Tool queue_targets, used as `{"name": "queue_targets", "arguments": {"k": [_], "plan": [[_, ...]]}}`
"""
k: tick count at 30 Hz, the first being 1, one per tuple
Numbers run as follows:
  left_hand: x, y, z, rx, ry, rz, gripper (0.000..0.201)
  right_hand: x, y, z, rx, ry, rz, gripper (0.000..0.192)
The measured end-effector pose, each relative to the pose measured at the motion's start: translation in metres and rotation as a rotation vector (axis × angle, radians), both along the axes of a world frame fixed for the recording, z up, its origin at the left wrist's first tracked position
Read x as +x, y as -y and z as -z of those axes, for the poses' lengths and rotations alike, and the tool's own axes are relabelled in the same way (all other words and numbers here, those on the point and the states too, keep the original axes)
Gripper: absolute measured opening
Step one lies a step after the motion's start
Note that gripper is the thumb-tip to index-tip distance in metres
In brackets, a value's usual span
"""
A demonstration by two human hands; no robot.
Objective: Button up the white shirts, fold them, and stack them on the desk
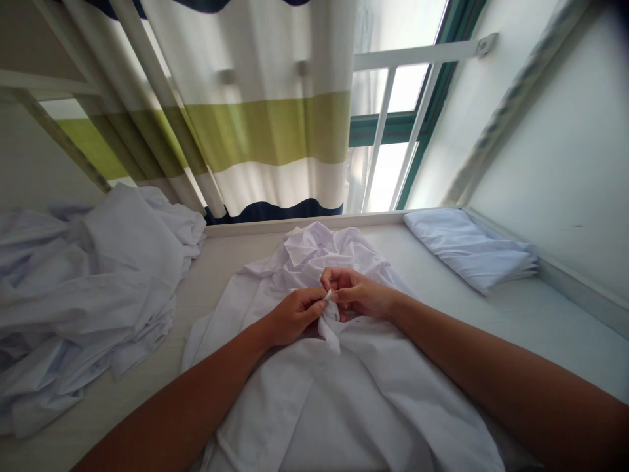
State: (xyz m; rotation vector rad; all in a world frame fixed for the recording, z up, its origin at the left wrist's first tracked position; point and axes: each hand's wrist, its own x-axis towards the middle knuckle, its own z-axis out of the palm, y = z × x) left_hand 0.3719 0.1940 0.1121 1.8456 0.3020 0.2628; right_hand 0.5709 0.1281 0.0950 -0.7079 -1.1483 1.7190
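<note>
A large white cloth (pixel 363 387) lies spread and rumpled in front of me, with a bunched part at its far end. My left hand (pixel 297 314) pinches a small gathered fold of it between thumb and fingers. Close against it, my right hand (pixel 361 293) grips the same fold from the other side, fingertips nearly touching the left ones. Below the fingers a short twisted end of the fabric hangs down. What exactly lies between the fingertips is too small to make out, and some fingers are hidden behind the cloth.
A big crumpled heap of white cloth (pixel 122 262) sits at the left. At the far right lies a flat folded stack of white cloth (pixel 466 246). The pale surface (pixel 555 328) ends at a raised rim, with a striped curtain (pixel 265 131), white railing (pixel 417 58) and window behind.
</note>
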Motion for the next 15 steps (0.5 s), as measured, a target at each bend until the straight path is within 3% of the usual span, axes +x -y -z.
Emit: {"name": "queue_targets", "arguments": {"k": [3, 9, 15], "plan": [[0.0000, -0.0012, 0.0010, -0.011, -0.019, 0.034, 0.039, -0.0007, 0.0003, 0.0007, 0.006, 0.022, -0.019, 0.026], [0.0044, -0.0012, 0.0038, 0.087, 0.041, -0.148, 0.041, -0.0025, 0.0018, -0.0008, -0.016, -0.045, 0.070, 0.020], [0.0047, -0.0012, 0.0047, 0.152, 0.040, -0.176, 0.039, -0.0040, 0.0022, -0.0023, 0.017, -0.017, 0.052, 0.029]]}}
